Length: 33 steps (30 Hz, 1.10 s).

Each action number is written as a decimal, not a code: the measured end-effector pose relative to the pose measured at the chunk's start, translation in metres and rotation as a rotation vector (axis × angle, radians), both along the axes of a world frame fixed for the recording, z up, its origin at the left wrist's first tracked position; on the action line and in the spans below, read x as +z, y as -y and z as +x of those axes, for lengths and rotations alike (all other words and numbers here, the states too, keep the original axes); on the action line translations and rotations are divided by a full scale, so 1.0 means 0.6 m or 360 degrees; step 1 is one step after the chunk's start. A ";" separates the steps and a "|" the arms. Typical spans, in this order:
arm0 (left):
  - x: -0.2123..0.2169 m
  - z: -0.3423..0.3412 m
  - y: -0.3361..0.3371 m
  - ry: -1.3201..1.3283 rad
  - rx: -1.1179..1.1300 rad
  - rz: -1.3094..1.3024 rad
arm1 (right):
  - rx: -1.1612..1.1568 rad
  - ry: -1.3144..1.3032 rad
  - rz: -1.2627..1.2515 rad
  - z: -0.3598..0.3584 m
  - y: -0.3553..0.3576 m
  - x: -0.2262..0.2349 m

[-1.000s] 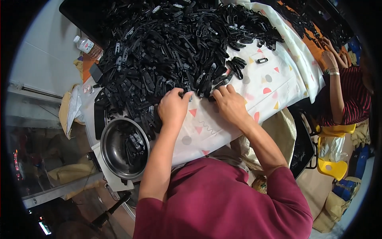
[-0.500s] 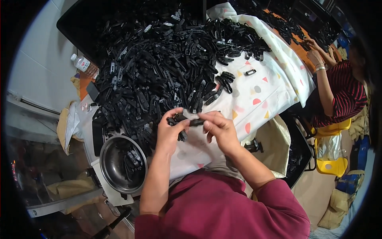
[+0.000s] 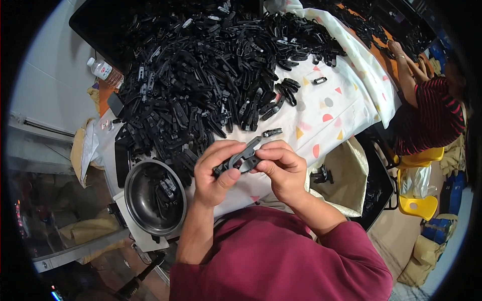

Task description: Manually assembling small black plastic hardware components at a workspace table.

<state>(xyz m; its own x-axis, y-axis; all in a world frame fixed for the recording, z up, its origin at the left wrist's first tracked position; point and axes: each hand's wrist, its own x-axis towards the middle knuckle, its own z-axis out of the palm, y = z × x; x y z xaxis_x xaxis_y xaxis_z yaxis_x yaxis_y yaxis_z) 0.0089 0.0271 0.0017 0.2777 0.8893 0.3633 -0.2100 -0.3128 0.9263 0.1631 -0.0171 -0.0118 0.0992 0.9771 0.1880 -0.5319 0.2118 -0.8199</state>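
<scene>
Hands meet at centre frame, w/ a long black plastic clip piece pinched between them. Left hand curls round its lower-left end, thumb pressed on top, fingers closed underneath. Right hand is closed on the other end, fingertips bunched over the part. Piece's long axis runs lower left to upper right, tilted up, upper tip poking free above the right hand's knuckles. Both hands touch it; neither is nearer, though left seems to carry more of the length. Can't tell if it's one piece or two being mated.

Just above the hands, upper centre, sits a big heap of similar black plastic clips on a white cloth w/ coloured shapes. One stray clip lies on the cloth close above the held piece. Lower left of frame: round steel bowl w/ a few black parts in it, just beside the left wrist.
</scene>
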 end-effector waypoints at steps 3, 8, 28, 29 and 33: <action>0.027 -0.013 -0.010 -0.0668 -0.0050 0.0645 | -0.0137 0.0257 0.0013 0.007 0.004 0.001; 0.007 0.022 0.022 -0.0360 0.0200 0.0409 | -0.0288 0.0916 0.0340 0.018 0.005 0.008; 0.007 -0.223 0.090 -0.2211 0.1350 0.0236 | -0.0179 0.2698 0.0118 0.122 -0.093 -0.098; 0.002 -0.194 0.065 -0.2232 0.1368 0.0308 | -0.0180 0.2798 0.0031 0.118 -0.095 -0.110; -0.020 -0.052 -0.027 -0.1765 0.1075 0.0095 | -0.0223 0.2681 0.0118 0.096 -0.093 -0.099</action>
